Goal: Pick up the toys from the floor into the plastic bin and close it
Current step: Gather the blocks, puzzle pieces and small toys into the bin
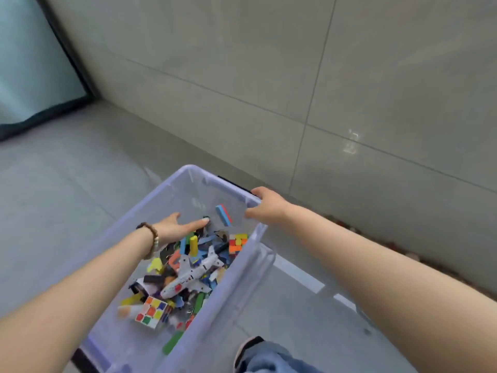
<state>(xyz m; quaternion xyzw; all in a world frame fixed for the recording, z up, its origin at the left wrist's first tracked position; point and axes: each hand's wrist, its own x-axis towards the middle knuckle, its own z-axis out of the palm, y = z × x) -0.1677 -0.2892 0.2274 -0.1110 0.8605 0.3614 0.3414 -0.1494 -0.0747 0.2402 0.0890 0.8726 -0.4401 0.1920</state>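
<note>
Down on the grey tiled floor (53,184), right up by the tiled wall (242,76), the clear plastic bin (231,292) is sitting with its top open, and the toys are lying piled up inside it.

The person's left grip (177,228), bead bracelet (152,235) on the wrist, is reaching into the bin with fingers stretched out flat over the pile. It's open and not holding anything, as far as I can see. The right grip (265,205) is curling over the bin's far right corner and holding the rim there.

Stuff that's sitting in the bin:
- a white toy plane (188,277) lying across the middle of the heap
- a puzzle cube (152,312) with white edges at the near end
- a second cube (238,242), mostly orange and yellow, pressing against the right wall
- a yellow peg (193,244) sticking up just below the left fingers
- a green piece (172,343) lying apart at the near end

A blue and red block (223,215) is showing between the two grips, near the far end. Can't tell if it's leaning on the wall or dropping in.

Something clear is lying on the floor just beside the bin's right side; too see-through to tell what it is. A shoe (248,348) is poking in at the bottom edge.
</note>
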